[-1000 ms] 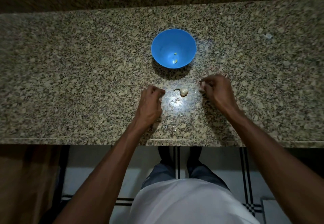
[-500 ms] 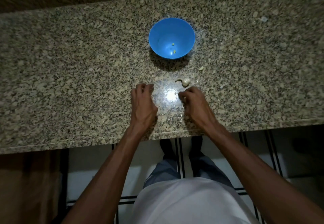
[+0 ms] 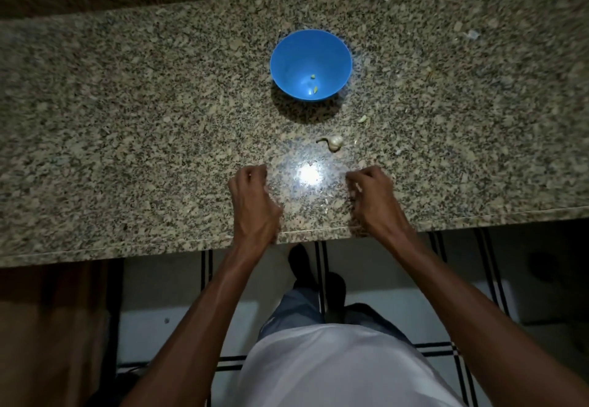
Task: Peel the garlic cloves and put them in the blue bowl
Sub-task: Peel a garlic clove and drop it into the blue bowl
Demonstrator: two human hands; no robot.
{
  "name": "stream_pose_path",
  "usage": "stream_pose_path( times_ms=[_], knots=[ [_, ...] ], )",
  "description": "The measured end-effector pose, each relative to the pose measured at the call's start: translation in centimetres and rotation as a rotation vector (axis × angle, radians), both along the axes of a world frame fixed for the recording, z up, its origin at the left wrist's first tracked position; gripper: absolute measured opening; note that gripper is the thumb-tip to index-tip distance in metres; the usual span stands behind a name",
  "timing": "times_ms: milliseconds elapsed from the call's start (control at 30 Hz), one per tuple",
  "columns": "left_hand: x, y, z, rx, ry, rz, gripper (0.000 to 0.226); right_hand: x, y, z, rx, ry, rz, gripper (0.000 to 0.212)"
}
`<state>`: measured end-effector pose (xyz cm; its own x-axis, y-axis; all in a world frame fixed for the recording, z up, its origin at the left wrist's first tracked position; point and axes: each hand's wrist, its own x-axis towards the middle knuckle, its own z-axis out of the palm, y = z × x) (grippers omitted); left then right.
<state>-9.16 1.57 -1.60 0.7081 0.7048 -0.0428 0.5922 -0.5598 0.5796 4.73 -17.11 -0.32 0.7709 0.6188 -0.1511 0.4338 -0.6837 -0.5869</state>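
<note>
Resting near the granite counter's front edge: left hand, fingers clenched, nothing visible in them; right hand, fingers curled, contents cannot be told. Beyond, between them: garlic piece with stem. Farther right: small scrap. Farthest: blue bowl, two small bits inside.

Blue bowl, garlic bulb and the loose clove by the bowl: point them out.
blue bowl [image 3: 287,65]: head view, bare left inner wall.
garlic bulb [image 3: 335,142]: head view, middle of its rounded body.
loose clove [image 3: 362,119]: head view, its middle, on the counter.
</note>
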Motion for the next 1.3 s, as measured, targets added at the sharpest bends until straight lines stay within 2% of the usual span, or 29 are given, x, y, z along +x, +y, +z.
stream_pose_path(
  times_ms=[100,200,267,367,433,567,667,733,833,967,1067,1233,1300],
  knots=[
    [0.7,-1.4,0.0,-0.069,0.089,-0.047,0.064,-2.8,1.7,-0.9,0.015,0.011,0.085,0.031],
    [1.5,-4.0,0.5,-0.153,-0.007,-0.2,0.061,-3.7,3.6,-0.4,0.082,-0.005,0.157,0.039],
    [1.4,-4.5,0.9,-0.167,-0.079,-0.14,0.061,-2.1,4.6,0.1,0.102,-0.052,0.146,0.033],
    [0.5,-4.0,1.3,-0.135,-0.092,-0.021,0.061,1.0,5.9,0.1,0.042,-0.102,0.168,0.024],
    [-0.4,-3.5,1.0,-0.12,-0.051,-0.03,0.061,2.3,6.7,0.3,0.0,-0.114,0.275,0.028],
    [-1.0,-2.6,0.3,-0.136,0.039,-0.075,0.062,2.2,6.0,0.4,-0.026,-0.125,0.504,0.02],
    [-1.0,-2.3,0.4,-0.145,0.064,-0.151,0.053,1.3,3.9,0.3,-0.043,-0.123,0.632,0.035],
    [-1.0,-2.2,0.3,-0.166,0.047,-0.213,0.059,1.4,2.9,0.4,-0.027,-0.063,0.596,0.041],
    [-0.8,-2.1,0.1,-0.166,0.059,-0.278,0.072,1.9,1.2,0.2,0.006,-0.02,0.397,0.048],
    [0.1,-2.3,0.1,-0.153,0.096,-0.301,0.076,-1.3,0.7,-0.2,-0.066,-0.046,0.308,0.024],
    [0.8,-2.5,0.2,-0.183,0.087,-0.32,0.068,-3.5,1.9,-0.5,0.033,0.021,0.29,0.018],
    [0.8,-1.1,0.7,-0.193,0.077,-0.25,0.077,-1.7,2.1,0.6,0.08,0.089,0.204,0.046],
    [0.6,-1.1,0.8,-0.171,0.114,-0.296,0.077,-1.4,1.7,0.6,0.015,0.064,0.265,0.041]
  ],
)
